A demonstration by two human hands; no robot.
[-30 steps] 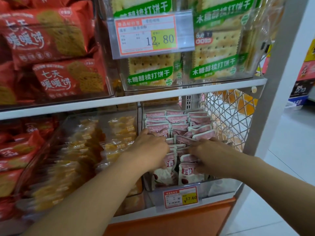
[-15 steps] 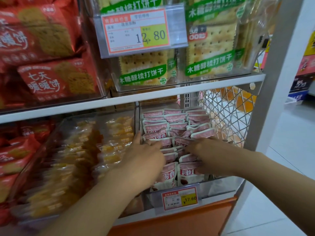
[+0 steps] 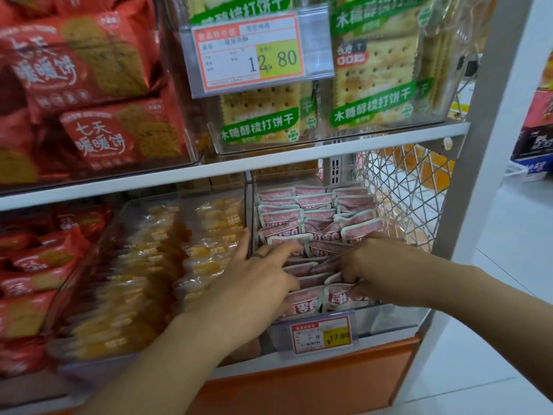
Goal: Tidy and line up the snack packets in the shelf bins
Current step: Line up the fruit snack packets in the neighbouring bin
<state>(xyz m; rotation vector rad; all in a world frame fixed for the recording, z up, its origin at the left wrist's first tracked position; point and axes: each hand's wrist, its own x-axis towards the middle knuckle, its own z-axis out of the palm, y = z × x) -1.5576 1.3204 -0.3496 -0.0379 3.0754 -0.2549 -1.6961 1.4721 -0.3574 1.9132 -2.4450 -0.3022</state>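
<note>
In the head view, the rear rows of the pink packets (image 3: 314, 211) in the clear bin (image 3: 389, 319) are seen already stood in neat lines, while the middle and front rows lean crookedly, so the task is judged roughly half done here. The left hand (image 3: 257, 283) is laid spread over the middle packets, fingers straight. The right hand (image 3: 377, 265) is curled, front-row packets being pinched just beneath it

Fingers (image 3: 348, 275) of right hand (image 3: 386, 263) half out of sight among pink packets (image 3: 317, 202)
</note>
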